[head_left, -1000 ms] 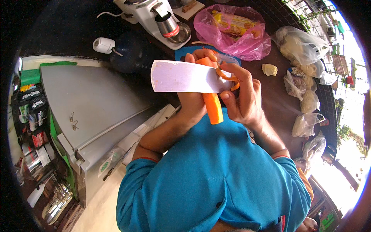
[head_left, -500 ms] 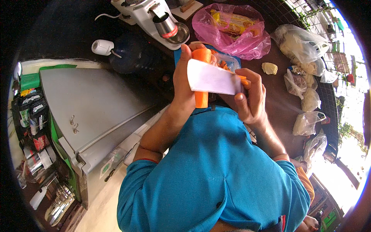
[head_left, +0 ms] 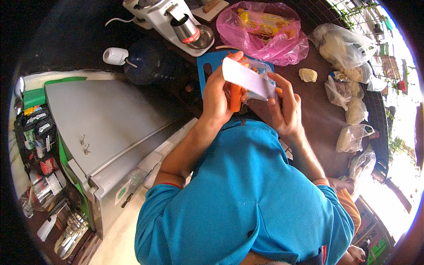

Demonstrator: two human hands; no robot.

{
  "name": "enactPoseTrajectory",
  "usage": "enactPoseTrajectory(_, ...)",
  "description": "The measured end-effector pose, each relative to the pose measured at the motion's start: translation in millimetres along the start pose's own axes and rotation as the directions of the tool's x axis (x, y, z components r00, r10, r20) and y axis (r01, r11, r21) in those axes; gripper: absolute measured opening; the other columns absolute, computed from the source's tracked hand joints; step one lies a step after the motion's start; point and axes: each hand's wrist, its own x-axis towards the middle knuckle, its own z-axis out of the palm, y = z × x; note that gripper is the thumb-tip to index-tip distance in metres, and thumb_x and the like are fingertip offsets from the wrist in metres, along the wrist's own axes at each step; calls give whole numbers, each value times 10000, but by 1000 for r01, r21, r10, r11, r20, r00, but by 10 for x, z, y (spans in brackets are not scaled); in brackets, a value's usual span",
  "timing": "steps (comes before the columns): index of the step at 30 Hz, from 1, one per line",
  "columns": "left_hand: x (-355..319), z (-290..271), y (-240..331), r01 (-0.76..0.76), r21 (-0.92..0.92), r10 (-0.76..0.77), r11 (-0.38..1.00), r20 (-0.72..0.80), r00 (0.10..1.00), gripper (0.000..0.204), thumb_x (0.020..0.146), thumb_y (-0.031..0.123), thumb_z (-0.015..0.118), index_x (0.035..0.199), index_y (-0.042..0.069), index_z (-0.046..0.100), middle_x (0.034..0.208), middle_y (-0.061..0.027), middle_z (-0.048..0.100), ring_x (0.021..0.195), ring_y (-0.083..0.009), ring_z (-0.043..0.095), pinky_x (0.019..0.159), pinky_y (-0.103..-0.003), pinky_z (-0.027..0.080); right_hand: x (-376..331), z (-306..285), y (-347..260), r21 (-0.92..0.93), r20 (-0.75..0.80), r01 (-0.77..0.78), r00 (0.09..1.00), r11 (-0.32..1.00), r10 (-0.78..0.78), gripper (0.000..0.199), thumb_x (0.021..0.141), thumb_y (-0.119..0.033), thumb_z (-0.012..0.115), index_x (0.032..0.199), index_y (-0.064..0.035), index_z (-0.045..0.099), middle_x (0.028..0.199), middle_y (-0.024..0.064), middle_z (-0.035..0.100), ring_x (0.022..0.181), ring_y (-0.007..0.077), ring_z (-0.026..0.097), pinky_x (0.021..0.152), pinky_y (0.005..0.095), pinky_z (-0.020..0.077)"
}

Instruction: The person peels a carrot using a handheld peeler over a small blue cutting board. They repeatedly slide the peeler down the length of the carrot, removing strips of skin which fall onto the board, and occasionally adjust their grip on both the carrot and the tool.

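Fingers of the left hand [head_left: 218, 95] wrap a partly pared orange carrot [head_left: 235, 98]; the right hand [head_left: 282, 106] grips a broad white-bladed cleaver [head_left: 247, 79] at its two o'clock; peeling looks unfinished.

Carrot and knife held over the board, at the near edge of the table.

The left hand [head_left: 217, 95] is gripping the orange carrot [head_left: 235, 98] above the blue plastic cutting board [head_left: 207, 66], and the right hand [head_left: 285, 108], just right of it, is holding the broad steel knife blade [head_left: 245, 78] across the carrot. The pink plastic bag [head_left: 269, 33] is lying behind the board, the white grinder machine [head_left: 170, 20] behind and left. The grey metal cabinet [head_left: 97, 128] is standing to the left, below the brown table [head_left: 318, 106].
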Motion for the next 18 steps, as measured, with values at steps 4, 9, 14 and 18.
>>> enactPoseTrajectory(4,-26,-69,-15,-31,18,29,999,110,993,444,997,363,471,1299,38,499,983,-99,657,792,-149,647,626,-250,547,53,6,-120,-73,58,127,991,989,-123,629,786,-184,674,1363,-61,456,689,166,637,612,360,643,583,436,504)
enactPoseTrajectory(9,-114,35,89,-166,160,144,973,139,980,430,999,405,465,1227,43,503,940,-101,645,772,-154,642,614,-257,542,141,14,-247,-87,76,227,972,970,-221,690,761,-206,714,1384,-71,450,662,141,626,587,332,636,561,423,500)
enactPoseTrajectory(14,-149,87,170,-203,293,184,934,89,979,441,1001,388,460,1264,35,490,1050,-108,633,857,-155,641,706,-268,544,187,19,-309,-163,39,308,951,937,-306,687,755,-219,722,1377,-72,469,665,136,629,577,325,633,552,416,499)
enactPoseTrajectory(18,-178,71,219,-102,206,65,973,177,982,449,996,355,451,1336,61,461,1130,-116,628,928,-158,641,717,-256,537,186,-21,-375,-162,38,266,964,950,-263,695,747,-218,725,1376,-66,470,652,136,623,566,329,627,544,417,494)
